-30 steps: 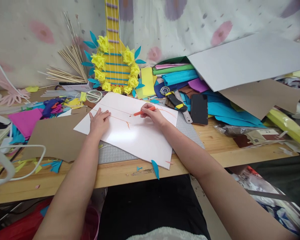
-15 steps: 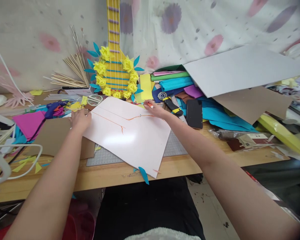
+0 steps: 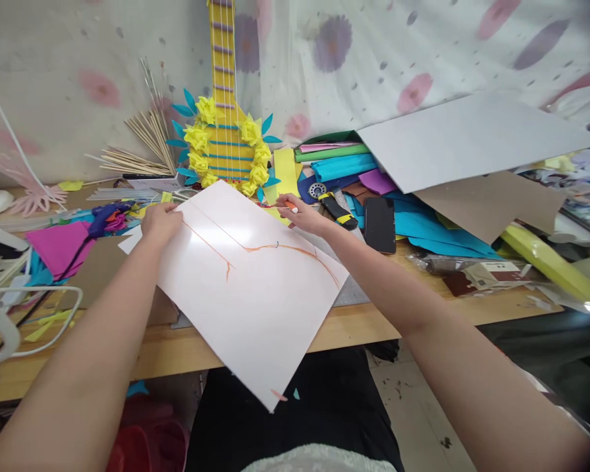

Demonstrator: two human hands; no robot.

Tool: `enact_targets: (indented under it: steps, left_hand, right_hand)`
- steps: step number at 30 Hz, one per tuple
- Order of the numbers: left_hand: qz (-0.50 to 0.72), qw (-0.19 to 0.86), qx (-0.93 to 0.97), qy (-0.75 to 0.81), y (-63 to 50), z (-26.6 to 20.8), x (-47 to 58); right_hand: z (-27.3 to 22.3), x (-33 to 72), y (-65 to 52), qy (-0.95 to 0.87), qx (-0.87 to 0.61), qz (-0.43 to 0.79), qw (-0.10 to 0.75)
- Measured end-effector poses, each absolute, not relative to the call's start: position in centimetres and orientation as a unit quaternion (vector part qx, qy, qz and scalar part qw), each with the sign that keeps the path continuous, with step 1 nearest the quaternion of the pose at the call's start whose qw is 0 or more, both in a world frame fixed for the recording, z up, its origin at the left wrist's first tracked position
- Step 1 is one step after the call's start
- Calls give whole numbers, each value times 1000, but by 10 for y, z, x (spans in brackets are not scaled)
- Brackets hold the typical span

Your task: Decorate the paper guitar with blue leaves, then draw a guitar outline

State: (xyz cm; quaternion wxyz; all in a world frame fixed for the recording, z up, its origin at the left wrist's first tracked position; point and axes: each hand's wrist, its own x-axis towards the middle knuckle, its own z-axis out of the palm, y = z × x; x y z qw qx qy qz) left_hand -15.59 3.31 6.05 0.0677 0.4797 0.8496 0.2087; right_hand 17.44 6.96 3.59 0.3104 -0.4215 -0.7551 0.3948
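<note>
A white board [image 3: 236, 314] lies tilted up from the desk, its near corner reaching past the desk's front edge over my lap. Straight and curved orange pen lines run across its upper half. My left hand [image 3: 161, 221] grips the board's upper left edge, fingers closed and partly hidden. By the upper right edge, my right hand [image 3: 302, 215] is closed around an orange-and-white pen [image 3: 292, 207]. Beneath the board, a grey cutting mat [image 3: 351, 292] shows at the right.
Behind the board stands a yellow paper guitar [image 3: 231, 144] with yellow flowers. A yellow-black utility knife [image 3: 338, 210] and a phone [image 3: 379, 225] lie at the right. Bamboo sticks [image 3: 142, 147] are at the back left. A large grey-white sheet [image 3: 472, 141] rests on coloured papers.
The board has turned and slid toward me, its near corner now farther over the desk edge. Both hands stay near its upper edges. The blue paper leaf has left the front edge.
</note>
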Motion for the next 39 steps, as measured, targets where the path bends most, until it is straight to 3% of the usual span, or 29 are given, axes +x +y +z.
enact_targets:
  steps: [6, 13, 23, 27, 30, 34, 39]
  left_hand:
    - [300, 29, 575, 760, 55, 99, -148]
    - [266, -11, 741, 616, 84, 119, -60]
    - [286, -1, 853, 437, 102, 120, 39]
    - [353, 10, 785, 509, 100, 126, 22]
    - [334, 37, 716, 612, 86, 124, -6]
    - [243, 147, 649, 706, 58, 107, -40]
    - [310, 262, 587, 701, 39, 83, -61]
  right_hand:
    - [66, 176, 72, -775, -424, 151, 444]
    - [97, 170, 82, -808, -405, -12, 428]
    - [82, 211, 113, -765, -513, 62, 384]
    - [78, 239, 113, -722, -550, 49, 417]
    - [76, 259, 114, -681, -594, 33, 427]
    - [69, 276, 117, -654, -602, 17, 458]
    - [56, 280, 100, -665, -606, -7, 436]
